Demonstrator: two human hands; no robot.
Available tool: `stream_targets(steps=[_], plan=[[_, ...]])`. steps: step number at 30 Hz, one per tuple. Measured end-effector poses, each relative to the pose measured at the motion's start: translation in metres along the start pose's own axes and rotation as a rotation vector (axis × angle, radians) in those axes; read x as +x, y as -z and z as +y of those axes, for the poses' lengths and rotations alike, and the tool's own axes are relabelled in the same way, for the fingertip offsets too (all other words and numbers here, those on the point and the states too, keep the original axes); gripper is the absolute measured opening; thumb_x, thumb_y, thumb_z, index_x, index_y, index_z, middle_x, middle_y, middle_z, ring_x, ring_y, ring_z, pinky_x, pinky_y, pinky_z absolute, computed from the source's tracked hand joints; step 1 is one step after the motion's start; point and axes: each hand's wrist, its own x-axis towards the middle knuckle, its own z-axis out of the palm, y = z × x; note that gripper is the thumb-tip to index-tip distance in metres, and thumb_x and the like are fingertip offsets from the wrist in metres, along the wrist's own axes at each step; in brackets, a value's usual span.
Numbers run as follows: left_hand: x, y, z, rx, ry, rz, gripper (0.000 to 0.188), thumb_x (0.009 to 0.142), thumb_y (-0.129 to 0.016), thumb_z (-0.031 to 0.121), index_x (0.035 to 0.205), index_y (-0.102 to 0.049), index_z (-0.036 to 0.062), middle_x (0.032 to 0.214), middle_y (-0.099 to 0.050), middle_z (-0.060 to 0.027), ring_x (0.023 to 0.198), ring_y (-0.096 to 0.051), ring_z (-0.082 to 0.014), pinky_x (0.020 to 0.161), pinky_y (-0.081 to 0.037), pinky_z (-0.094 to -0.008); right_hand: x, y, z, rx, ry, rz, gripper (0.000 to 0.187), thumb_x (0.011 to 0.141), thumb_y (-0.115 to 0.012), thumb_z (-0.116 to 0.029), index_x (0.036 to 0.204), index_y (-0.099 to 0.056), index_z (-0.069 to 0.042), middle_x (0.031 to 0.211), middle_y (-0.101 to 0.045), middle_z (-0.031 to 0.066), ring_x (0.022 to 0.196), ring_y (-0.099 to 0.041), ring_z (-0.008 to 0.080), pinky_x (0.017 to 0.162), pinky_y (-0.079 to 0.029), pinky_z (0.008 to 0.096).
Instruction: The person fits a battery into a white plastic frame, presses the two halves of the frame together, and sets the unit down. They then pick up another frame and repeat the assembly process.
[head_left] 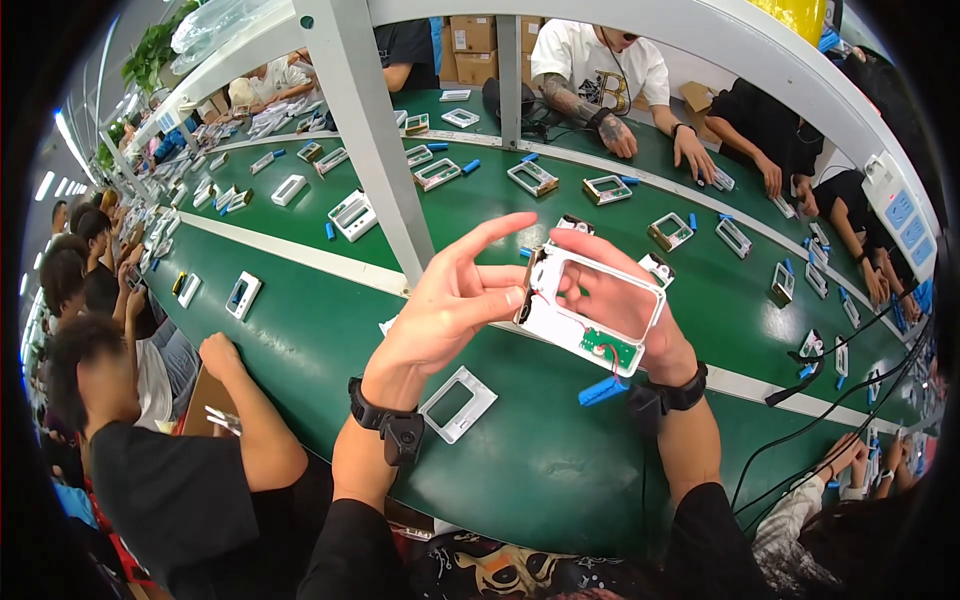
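The frame (546, 322), white, is held tilted above the table (540, 475), in front of the person. A circuit board (627, 353), green, sits at its lower right end. A battery (603, 391), blue, hangs below the board near a red wire.

Left hand (448, 297): partly open; thumb against the frame's left end, index finger extended clear of it. Right hand (603, 290): partly curled behind the frame, gripping its right side; its exact contact points are hidden. Each wrist carries a black band.

A casing (480, 402), white, lies on the table below the left wrist. Beyond a pale rail (300, 258), further casings and blue batteries are spread over a green surface. A grey post (365, 120) stands left of centre. Co-workers sit on both sides and opposite. Black cables (790, 445) hang at right.
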Motion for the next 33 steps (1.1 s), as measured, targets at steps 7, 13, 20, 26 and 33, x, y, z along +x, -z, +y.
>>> stream_targets(steps=[7,13,20,26,33], plan=[[0.0,-0.002,-0.015,-0.173,0.029,-0.1,0.077,0.089,-0.068,0.004,0.152,-0.024,0.0032,0.118,-0.066,-0.0184,0.103,-0.066,-0.0197,0.095,-0.049,-0.0332,-0.005,0.007,-0.002,-0.028,-0.049,-0.245,0.156,0.034,-0.092,-0.067,0.151,-0.021,0.009,0.148,-0.038,0.0127,0.131,-0.043,0.0208,0.108,-0.033,0.0361],[0.015,-0.023,-0.022,-0.324,-0.031,-0.11,0.074,0.092,-0.063,-0.001,0.153,-0.021,0.005,0.121,-0.064,-0.0199,0.108,-0.065,-0.0218,0.098,-0.049,-0.0354,-0.028,0.017,-0.01,-0.231,0.097,-0.111,0.162,0.02,-0.093,-0.068,0.147,-0.027,0.009,0.142,-0.043,0.0146,0.132,-0.043,0.0243,0.11,-0.032,0.0394],[0.017,-0.034,-0.021,-0.31,0.008,-0.142,0.066,0.095,-0.061,0.004,0.15,-0.025,0.0064,0.121,-0.064,-0.0207,0.108,-0.065,-0.0228,0.095,-0.052,-0.0381,-0.027,0.015,-0.027,-0.519,0.168,-0.117,0.154,0.023,-0.095,-0.065,0.144,-0.032,0.007,0.139,-0.045,0.0182,0.133,-0.044,0.0316,0.11,-0.034,0.0456],[-0.005,-0.035,-0.02,0.412,-0.089,0.2,0.054,0.093,-0.067,0.016,0.14,-0.041,0.0054,0.119,-0.065,-0.0168,0.103,-0.065,-0.0229,0.093,-0.052,-0.0375,-0.027,0.025,-0.037,-0.604,0.309,-0.065,0.143,0.034,-0.091,-0.071,0.142,-0.036,0.006,0.141,-0.045,0.0211,0.133,-0.045,0.0348,0.112,-0.032,0.0478],[-0.093,-0.023,-0.097,1.523,0.204,0.15,0.073,0.075,-0.081,0.024,0.137,-0.046,0.0063,0.133,-0.051,-0.0168,0.118,-0.049,-0.0365,0.102,-0.043,-0.0433,-0.026,0.038,-0.054,-0.686,0.503,0.137,0.143,0.039,-0.092,-0.067,0.146,-0.031,0.006,0.142,-0.045,0.0218,0.131,-0.047,0.0341,0.112,-0.034,0.0464]])
